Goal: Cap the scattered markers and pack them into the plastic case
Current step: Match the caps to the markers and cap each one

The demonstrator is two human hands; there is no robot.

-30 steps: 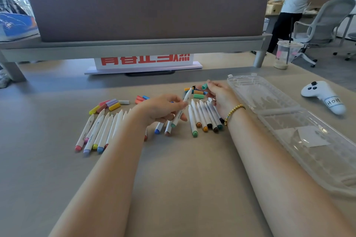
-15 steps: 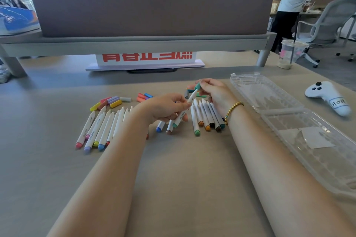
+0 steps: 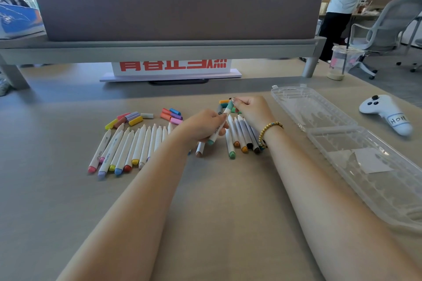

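My left hand grips a white marker with a teal end, held tilted over the table. A teal cap sits on that marker's far tip, pinched by the fingers of my right hand. Uncapped white markers lie in a row at the left and in a smaller group under my right wrist. Loose coloured caps lie in small piles behind the markers. The clear plastic case lies open and holds no markers, at the right.
A white game controller lies right of the case. A plastic drink cup stands at the far right edge. A desk divider and a white sign with red characters close off the back. A person stands by a chair in the background.
My right hand picked a teal cap from the pile and brought it onto the tip of the marker in my left hand. The left hand kept the marker, lifting it slightly.
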